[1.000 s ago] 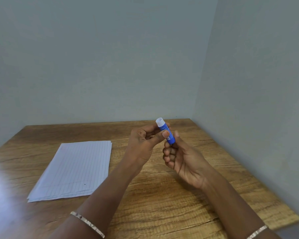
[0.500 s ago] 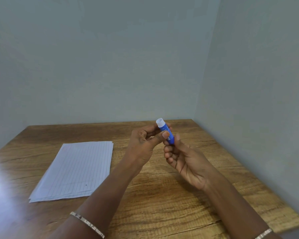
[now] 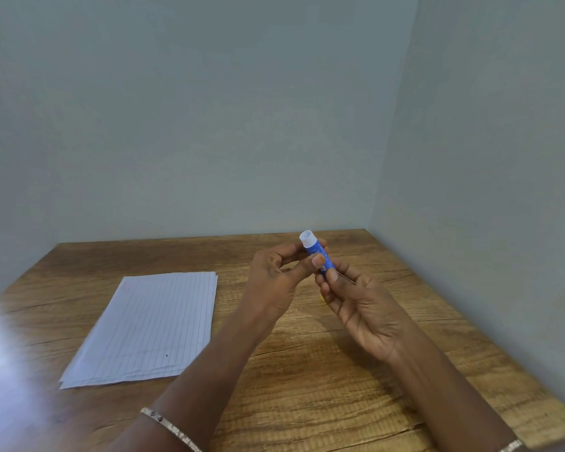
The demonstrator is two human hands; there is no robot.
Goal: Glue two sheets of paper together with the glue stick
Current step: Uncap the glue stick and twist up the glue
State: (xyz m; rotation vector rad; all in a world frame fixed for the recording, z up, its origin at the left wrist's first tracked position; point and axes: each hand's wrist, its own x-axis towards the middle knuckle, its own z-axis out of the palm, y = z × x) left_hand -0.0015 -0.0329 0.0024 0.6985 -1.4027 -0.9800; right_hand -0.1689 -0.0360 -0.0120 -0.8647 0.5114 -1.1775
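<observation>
Up above the wooden table [image 3: 307,370], both hands meet around a small blue glue stick [image 3: 317,254], which is tilted with its white end [image 3: 307,239] pointing up and away. The left hand [image 3: 276,282] pinches the blue barrel near the top between thumb and curled fingers; the right hand [image 3: 362,308] closes its thumb and fingers on the lower part of the same barrel, so both grips are clamped on the stick. A white label patch shows on the blue body, but its printing is too small and blurred to read (no brand can be made out). A speck of yellow peeks out beneath the right fingers; what it belongs to I cannot tell.

To the left of the hands, well apart from them, a stack of lined paper sheets [image 3: 150,324] lies flat on the table, its edges slightly fanned at the near corner. The ruled lines are plain, and a small dark dot sits near the lower right of the top sheet; no writing is legible. A thin metal bangle [image 3: 170,429] circles the left wrist, and another [image 3: 511,446] shows at the right wrist by the bottom edge.
</observation>
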